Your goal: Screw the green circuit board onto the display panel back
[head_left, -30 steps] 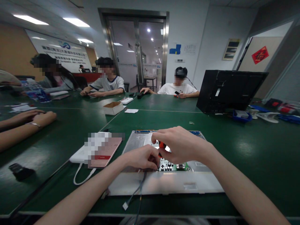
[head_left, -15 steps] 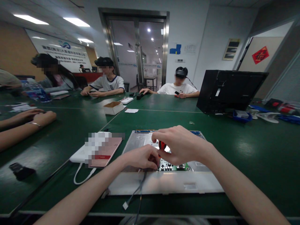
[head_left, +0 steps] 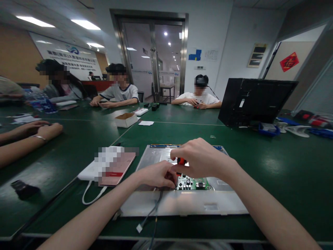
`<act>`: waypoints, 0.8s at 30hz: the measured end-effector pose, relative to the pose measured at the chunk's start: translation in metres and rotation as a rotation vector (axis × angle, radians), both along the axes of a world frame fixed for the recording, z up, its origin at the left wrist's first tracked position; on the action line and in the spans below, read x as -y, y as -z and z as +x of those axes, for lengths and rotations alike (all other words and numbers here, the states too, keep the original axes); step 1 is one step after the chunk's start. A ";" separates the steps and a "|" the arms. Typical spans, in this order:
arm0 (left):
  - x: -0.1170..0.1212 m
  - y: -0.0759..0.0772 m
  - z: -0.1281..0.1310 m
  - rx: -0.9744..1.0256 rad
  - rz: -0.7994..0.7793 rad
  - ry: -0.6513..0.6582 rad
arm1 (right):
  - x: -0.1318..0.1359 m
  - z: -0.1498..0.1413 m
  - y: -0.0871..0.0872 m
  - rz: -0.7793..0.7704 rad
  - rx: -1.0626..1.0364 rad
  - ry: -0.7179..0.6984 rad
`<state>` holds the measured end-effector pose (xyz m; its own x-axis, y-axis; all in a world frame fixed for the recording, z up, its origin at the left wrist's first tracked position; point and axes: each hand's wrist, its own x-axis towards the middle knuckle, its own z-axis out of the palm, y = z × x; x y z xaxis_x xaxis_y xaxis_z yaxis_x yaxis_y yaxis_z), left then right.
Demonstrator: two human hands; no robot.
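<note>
A flat metal display panel point(head_left: 182, 203) lies on the table before me, with a green circuit board point(head_left: 200, 183) on its middle. My right hand point(head_left: 200, 158) is closed round the red and black handle of a screwdriver point(head_left: 181, 161), held upright over the board's left part. The shaft and tip are mostly hidden by my fingers. Beside it, my left hand point(head_left: 162, 175) is closed, fingertips pressed together at the board's left edge; what they pinch, if anything, is hidden. Dark cables point(head_left: 158, 203) with a white connector point(head_left: 139, 228) run from under that hand over the panel's front edge.
Left of the panel are a white power bank point(head_left: 87, 172) and a pink phone-like slab point(head_left: 125, 165) with a white cable. A black clip-like object point(head_left: 23, 190) lies far left. A monitor casing point(head_left: 256, 100) stands back right; a cardboard box point(head_left: 126, 120) sits farther back. Co-workers sit around.
My right hand has shifted and turned slightly on the screwdriver, while my left hand stays put. Across the table, a co-worker's hand has moved from a black object to join the other hand.
</note>
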<state>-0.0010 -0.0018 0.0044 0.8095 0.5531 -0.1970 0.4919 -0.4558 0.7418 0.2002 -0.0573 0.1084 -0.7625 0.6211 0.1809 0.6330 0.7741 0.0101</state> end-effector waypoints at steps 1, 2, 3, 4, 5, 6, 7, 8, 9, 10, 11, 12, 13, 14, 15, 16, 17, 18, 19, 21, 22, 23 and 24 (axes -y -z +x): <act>0.000 0.000 0.000 0.002 0.000 0.000 | 0.001 0.000 0.000 -0.010 -0.015 -0.017; 0.000 0.000 0.000 0.004 0.000 0.002 | 0.001 0.001 0.000 -0.024 -0.028 -0.032; -0.001 0.000 0.000 0.005 0.003 0.007 | 0.002 0.001 -0.001 -0.036 -0.037 -0.041; -0.001 0.001 0.000 0.007 0.005 0.014 | 0.003 0.001 -0.001 -0.047 -0.043 -0.043; -0.002 0.002 0.000 0.009 0.007 0.020 | 0.003 0.000 -0.001 -0.053 -0.046 -0.040; -0.002 0.002 0.000 0.011 0.008 0.023 | 0.003 0.000 -0.001 -0.057 -0.048 -0.035; -0.003 0.003 0.000 0.009 0.009 0.024 | 0.004 0.000 -0.001 -0.060 -0.050 -0.031; -0.003 0.003 0.000 0.001 0.009 0.022 | 0.004 -0.001 -0.001 -0.061 -0.051 -0.026; -0.003 0.003 0.000 -0.010 0.010 0.018 | 0.003 -0.001 -0.001 -0.058 -0.050 -0.019; -0.003 0.003 -0.001 -0.020 0.013 0.013 | 0.003 -0.002 -0.001 -0.054 -0.047 -0.011; -0.003 0.003 -0.001 -0.026 0.015 0.009 | 0.003 -0.002 -0.001 -0.045 -0.042 -0.002; -0.002 0.003 -0.001 -0.025 0.016 0.005 | 0.002 -0.002 -0.001 -0.033 -0.034 0.006; -0.002 0.002 -0.001 -0.018 0.015 0.003 | 0.002 -0.002 -0.001 -0.019 -0.024 0.013; -0.001 0.001 -0.001 -0.009 0.013 0.003 | 0.001 -0.002 -0.001 -0.006 -0.013 0.017; -0.001 0.001 -0.001 -0.003 0.011 0.003 | 0.001 -0.002 -0.001 0.004 -0.003 0.017; 0.000 0.000 -0.001 0.000 0.010 0.004 | 0.001 -0.002 -0.001 0.010 0.003 0.016; 0.000 0.000 -0.001 0.000 0.010 0.005 | 0.001 -0.002 -0.001 0.008 0.005 0.012; 0.000 0.000 0.000 -0.002 0.010 0.005 | 0.001 -0.001 -0.001 -0.002 0.000 0.005; 0.000 0.000 0.000 -0.005 0.008 0.005 | 0.001 -0.001 -0.001 -0.016 -0.010 -0.005; -0.001 0.001 0.000 -0.004 0.001 0.013 | 0.002 0.000 -0.001 -0.045 -0.037 -0.027; -0.002 0.001 0.000 0.003 -0.001 0.020 | 0.003 0.001 -0.001 -0.055 -0.049 -0.035; -0.002 0.002 0.001 0.013 -0.001 0.029 | 0.003 0.001 -0.001 -0.061 -0.058 -0.039; -0.003 0.003 0.001 0.023 -0.001 0.037 | 0.004 0.001 -0.001 -0.064 -0.063 -0.039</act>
<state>-0.0003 0.0013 0.0018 0.8339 0.5223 -0.1785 0.4575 -0.4731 0.7529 0.2012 -0.0609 0.1093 -0.7744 0.6033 0.1904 0.6004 0.7957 -0.0792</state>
